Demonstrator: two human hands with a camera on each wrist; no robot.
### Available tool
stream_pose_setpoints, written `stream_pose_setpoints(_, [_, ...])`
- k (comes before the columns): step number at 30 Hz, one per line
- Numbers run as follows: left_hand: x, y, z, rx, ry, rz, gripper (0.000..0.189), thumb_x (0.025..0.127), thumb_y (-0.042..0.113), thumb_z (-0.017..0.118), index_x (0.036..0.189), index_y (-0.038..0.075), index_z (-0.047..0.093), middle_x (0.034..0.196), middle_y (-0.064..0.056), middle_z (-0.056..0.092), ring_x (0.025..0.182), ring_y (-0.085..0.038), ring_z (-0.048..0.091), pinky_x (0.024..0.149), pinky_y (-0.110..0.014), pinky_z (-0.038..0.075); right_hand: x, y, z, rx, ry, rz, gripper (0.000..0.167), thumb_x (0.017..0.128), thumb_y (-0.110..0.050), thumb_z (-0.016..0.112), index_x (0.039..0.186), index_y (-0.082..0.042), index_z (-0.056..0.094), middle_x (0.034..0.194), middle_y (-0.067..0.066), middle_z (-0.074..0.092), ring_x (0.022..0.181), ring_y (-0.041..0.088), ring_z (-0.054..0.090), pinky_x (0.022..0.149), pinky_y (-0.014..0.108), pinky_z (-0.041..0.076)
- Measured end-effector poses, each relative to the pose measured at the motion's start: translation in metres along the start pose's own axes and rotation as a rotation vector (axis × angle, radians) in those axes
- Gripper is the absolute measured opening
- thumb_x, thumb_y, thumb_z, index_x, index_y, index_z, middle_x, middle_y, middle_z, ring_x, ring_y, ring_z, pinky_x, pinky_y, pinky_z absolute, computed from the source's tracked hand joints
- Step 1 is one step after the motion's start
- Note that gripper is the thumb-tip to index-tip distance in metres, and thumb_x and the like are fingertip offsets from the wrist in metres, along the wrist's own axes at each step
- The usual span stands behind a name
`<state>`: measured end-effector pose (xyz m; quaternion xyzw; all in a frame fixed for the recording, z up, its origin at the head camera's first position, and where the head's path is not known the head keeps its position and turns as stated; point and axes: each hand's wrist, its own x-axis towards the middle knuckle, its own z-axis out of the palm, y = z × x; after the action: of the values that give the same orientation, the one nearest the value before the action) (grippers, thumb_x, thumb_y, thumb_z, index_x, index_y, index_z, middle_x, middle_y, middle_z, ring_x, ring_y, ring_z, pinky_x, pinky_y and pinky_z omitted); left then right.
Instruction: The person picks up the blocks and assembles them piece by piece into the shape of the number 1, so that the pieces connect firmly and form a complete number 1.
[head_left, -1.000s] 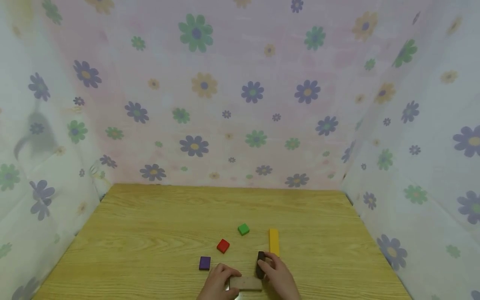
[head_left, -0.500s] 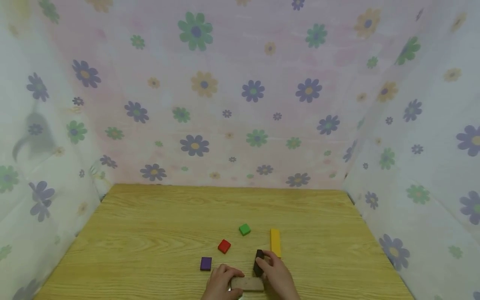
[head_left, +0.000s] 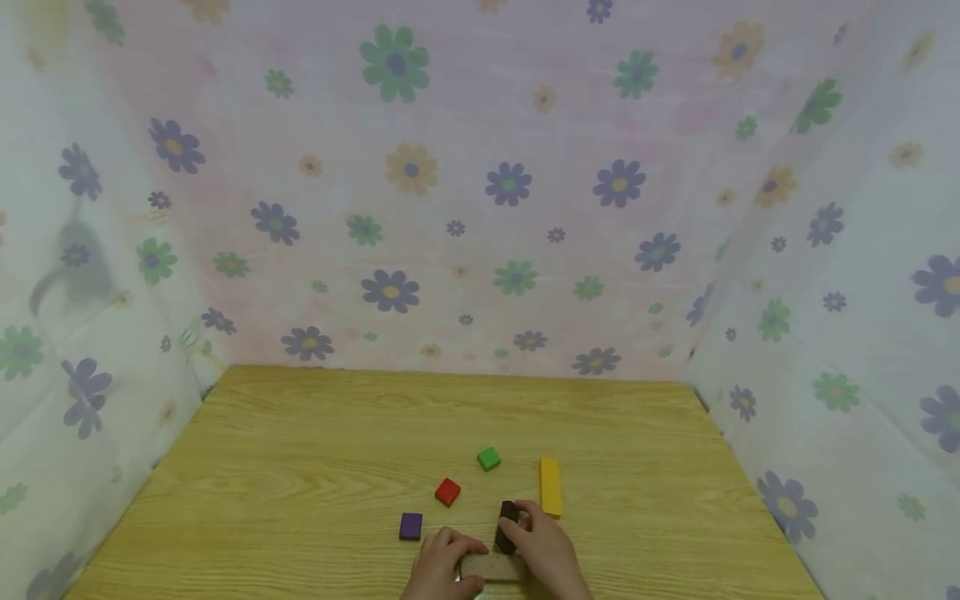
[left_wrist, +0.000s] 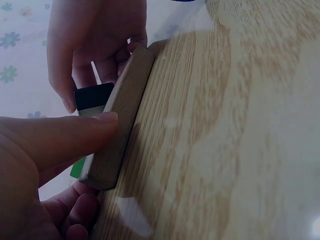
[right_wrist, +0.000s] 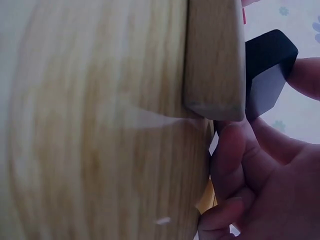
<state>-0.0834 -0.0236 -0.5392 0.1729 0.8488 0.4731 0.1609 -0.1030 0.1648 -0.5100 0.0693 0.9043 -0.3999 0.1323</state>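
Observation:
At the near side of the table, a plain wooden block (head_left: pixel 493 568) lies flat on the tabletop. My left hand (head_left: pixel 442 567) holds its left end between thumb and fingers, as the left wrist view also shows from close up. Just beyond the wooden block, a black block (head_left: pixel 507 527) is pinched by the thumb and fingers of my right hand (head_left: pixel 550 552). In the right wrist view the black block (right_wrist: pixel 270 67) stands tilted right beside the wooden block (right_wrist: pixel 215 60); whether they touch, I cannot tell. Part of the wooden block's right end is behind my right hand in the head view.
A purple square block (head_left: pixel 411 527), a red one (head_left: pixel 447 492) and a green one (head_left: pixel 489 459) lie in a slanting row beyond my left hand. Beyond the right hand is a long yellow block (head_left: pixel 551 487). Flowered curtains (head_left: pixel 480 250) surround the wood-grain table (head_left: pixel 337 433).
My right hand has shifted left with the black block, from the wooden block's right end toward its middle. The left hand keeps its grip; the other blocks lie still.

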Motion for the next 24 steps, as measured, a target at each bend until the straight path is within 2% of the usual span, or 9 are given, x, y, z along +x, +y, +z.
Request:
stream_pose_setpoints(10, [0.005,-0.005,0.002,0.024,-0.024,-0.029,0.026,0.074,0.032,0.069,0.099,0.029,0.063,0.089,0.009,0.042,0.078,-0.014,0.033,0.067,-0.030,0.029,0.000,-0.003,0.007,-0.061,0.042,-0.010,0.050,0.081,-0.047,0.056,0.113,-0.009,0.052,0.075,0.001,0.049,0.060,0.016,0.044,0.053,0.031,0.032])
stream_pose_setpoints(18, [0.007,-0.007,0.002,0.035,-0.013,-0.016,0.027,0.075,0.036,0.068,0.100,0.028,0.063,0.089,0.009,0.043,0.078,-0.014,0.033,0.066,-0.031,0.029,0.003,-0.006,0.010,-0.138,0.083,0.008,0.043,0.079,-0.041,0.058,0.108,-0.011,0.053,0.084,0.003,0.057,0.066,0.017,0.049,0.058,0.035,0.037])
stream_pose_setpoints(20, [0.007,-0.007,0.002,0.037,-0.012,-0.018,0.027,0.074,0.038,0.067,0.100,0.028,0.063,0.089,0.010,0.043,0.078,-0.014,0.033,0.065,-0.031,0.029,0.004,-0.007,0.010,-0.138,0.080,0.021,0.042,0.078,-0.040,0.058,0.108,-0.011,0.053,0.087,0.005,0.059,0.068,0.017,0.050,0.059,0.037,0.038])
stream_pose_setpoints(24, [0.005,-0.007,0.003,0.055,0.000,-0.017,0.028,0.074,0.042,0.067,0.099,0.029,0.063,0.088,0.011,0.043,0.076,-0.013,0.033,0.064,-0.030,0.028,0.005,-0.007,0.010,-0.125,0.054,0.040,0.043,0.078,-0.038,0.056,0.110,-0.010,0.052,0.081,0.005,0.057,0.065,0.018,0.048,0.058,0.036,0.037])
